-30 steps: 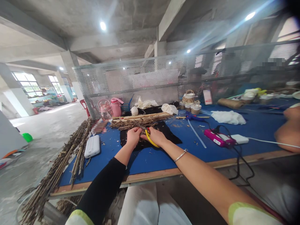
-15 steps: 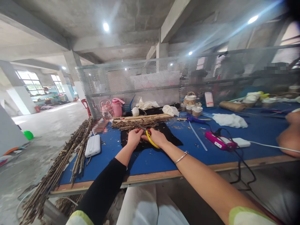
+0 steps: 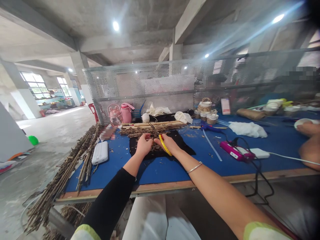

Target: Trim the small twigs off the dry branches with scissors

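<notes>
My right hand is closed around a pair of scissors with yellow handles. The scissor blades point away from me and to the left, over the edge of a pile of dry stems. Close on the left, my left hand has its fingers pinched together; what they hold, if anything, is too small to make out. Both hands are above a black cloth strewn with plant bits.
A blue-topped table carries a white power bank, a magenta power strip, a glue gun and small baskets. Long dry stalks hang over the left edge. Another person's hand is at far right.
The scissors have swung to point more away from me, and their blades now show clearly. My left hand has drawn slightly apart from them. The other person's hand now holds something white.
</notes>
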`<state>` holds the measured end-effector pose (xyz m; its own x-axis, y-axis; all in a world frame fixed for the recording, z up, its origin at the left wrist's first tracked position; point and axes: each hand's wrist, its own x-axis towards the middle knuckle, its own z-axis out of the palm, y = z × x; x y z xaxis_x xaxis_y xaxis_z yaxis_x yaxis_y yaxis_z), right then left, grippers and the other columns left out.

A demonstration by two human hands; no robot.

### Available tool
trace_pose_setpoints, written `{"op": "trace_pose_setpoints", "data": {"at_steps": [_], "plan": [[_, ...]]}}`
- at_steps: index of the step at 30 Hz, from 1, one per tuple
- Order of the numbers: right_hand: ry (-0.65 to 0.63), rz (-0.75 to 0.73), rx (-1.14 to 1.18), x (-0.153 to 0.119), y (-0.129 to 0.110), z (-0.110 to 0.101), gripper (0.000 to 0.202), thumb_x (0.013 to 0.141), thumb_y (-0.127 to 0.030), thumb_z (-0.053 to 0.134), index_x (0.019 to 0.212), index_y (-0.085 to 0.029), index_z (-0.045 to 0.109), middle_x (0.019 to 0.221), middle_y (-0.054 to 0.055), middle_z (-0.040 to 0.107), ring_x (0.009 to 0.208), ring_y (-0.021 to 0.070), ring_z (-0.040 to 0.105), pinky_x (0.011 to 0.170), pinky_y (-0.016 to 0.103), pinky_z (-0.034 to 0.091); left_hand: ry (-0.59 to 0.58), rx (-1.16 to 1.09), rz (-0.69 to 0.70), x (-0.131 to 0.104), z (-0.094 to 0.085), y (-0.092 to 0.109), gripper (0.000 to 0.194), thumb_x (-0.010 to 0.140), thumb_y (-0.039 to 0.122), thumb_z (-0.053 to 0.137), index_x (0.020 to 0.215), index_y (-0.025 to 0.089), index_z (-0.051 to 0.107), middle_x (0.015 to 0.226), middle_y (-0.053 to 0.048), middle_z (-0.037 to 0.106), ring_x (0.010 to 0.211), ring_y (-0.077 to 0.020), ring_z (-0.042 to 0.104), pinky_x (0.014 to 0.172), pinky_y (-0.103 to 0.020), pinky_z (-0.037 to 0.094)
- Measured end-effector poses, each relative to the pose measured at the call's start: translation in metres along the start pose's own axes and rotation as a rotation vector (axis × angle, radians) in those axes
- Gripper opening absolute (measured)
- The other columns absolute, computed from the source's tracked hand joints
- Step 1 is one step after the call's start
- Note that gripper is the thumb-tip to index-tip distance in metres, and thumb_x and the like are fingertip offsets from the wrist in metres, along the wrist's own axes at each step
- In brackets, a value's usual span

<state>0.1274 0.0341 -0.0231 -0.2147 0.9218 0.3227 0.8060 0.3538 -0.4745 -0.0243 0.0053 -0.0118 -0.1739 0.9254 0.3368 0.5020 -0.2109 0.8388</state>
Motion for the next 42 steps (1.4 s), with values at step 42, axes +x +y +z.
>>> {"op": "trace_pose_setpoints", "data": {"at_steps": [42], "plan": [[0.079, -0.029, -0.012, -0.0025, -0.0042, -0.0072, 0.045, 0.074, -0.062, 0.048, 0.081, -0.018, 0.056, 0.085, 0.007, 0.060, 0.076, 0.0178, 0.057, 0.061, 0.023, 0.036, -0.185, -0.342, -0.126, -0.0012, 0.0062, -0.0009, 0.036, 0.080, 0.023, 0.048, 0.115, 0.012, 0.048, 0.065, 0.000, 0.056, 0.049, -0.0071, 0.049, 0.045, -0.018, 0.042]]}}
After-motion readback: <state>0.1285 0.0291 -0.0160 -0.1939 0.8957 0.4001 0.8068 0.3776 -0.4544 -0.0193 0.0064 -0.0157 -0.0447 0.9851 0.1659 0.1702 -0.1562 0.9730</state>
